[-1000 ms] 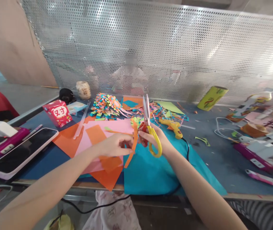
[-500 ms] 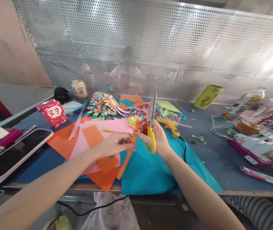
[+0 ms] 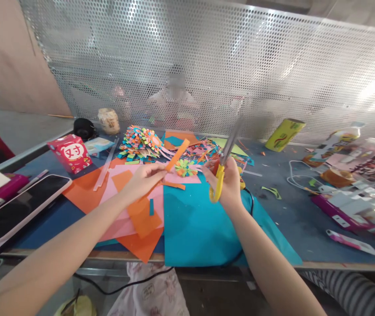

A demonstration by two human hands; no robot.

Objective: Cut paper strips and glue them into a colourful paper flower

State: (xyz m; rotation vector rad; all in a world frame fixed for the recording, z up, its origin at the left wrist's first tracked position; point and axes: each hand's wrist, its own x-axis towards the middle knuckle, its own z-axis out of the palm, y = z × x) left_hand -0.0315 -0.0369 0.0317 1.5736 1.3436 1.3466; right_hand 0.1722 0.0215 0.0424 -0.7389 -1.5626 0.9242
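Over the table (image 3: 282,210) — orange strip (image 3: 177,155) in left grip (image 3: 144,179), apparently clear of scissors (image 3: 224,164).

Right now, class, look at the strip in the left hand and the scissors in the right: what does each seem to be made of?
The orange strip looks like thin matte craft paper: flat, straight-edged, unshiny. The scissors seem to have grey metal blades, blurred here, and glossy yellow handles, probably plastic.
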